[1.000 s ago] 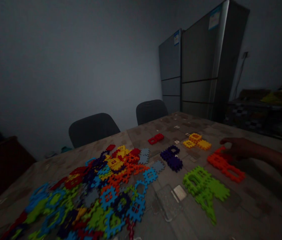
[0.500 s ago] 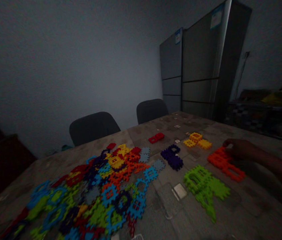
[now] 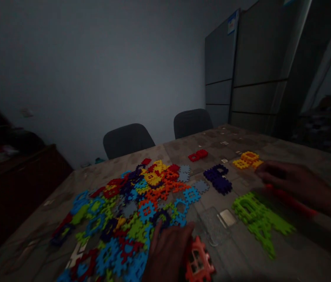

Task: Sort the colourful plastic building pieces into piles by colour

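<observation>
The left hand [image 3: 168, 254] has come into view at the near edge, gripping an orange tile [image 3: 199, 264]; the right hand [image 3: 288, 182] rests loosely open over the orange row [image 3: 294, 201]; a careless sweep could scatter the green tiles [image 3: 256, 219].

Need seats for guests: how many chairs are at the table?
2: one dark chair at the table's far edge behind the mixed pile, another chair further right beside the fridge. More may sit out of view.
</observation>
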A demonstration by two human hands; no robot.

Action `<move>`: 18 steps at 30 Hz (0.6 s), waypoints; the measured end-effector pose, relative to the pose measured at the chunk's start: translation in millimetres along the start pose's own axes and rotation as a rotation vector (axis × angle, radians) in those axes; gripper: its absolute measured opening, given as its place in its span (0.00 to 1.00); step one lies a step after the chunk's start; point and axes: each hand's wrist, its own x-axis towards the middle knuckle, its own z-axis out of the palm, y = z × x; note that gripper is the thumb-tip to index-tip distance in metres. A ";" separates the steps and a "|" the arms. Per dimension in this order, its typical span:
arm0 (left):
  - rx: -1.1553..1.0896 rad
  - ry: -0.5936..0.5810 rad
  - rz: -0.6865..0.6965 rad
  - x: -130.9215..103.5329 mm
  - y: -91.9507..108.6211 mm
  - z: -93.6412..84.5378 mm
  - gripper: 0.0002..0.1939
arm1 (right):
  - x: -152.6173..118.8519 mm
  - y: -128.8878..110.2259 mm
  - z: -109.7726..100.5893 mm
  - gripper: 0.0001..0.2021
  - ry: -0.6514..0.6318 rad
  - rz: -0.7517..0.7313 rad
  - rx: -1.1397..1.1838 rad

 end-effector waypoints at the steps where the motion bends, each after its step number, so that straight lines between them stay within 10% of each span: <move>1: -0.003 0.009 0.040 6.0 -1.8 4.0 0.32 | -10.6 -19.3 10.8 0.16 -0.045 -0.055 0.051; 5: -0.037 0.052 0.174 25.3 3.0 10.6 0.37 | -52.1 -79.3 57.3 0.13 -0.311 -0.125 0.364; 10: 0.005 0.176 0.114 33.8 28.5 6.4 0.33 | -77.8 -99.5 99.8 0.22 -0.581 -0.041 0.804; 18: 0.074 0.193 0.190 24.4 19.5 10.5 0.29 | -49.9 -76.4 55.9 0.18 -0.291 0.010 0.613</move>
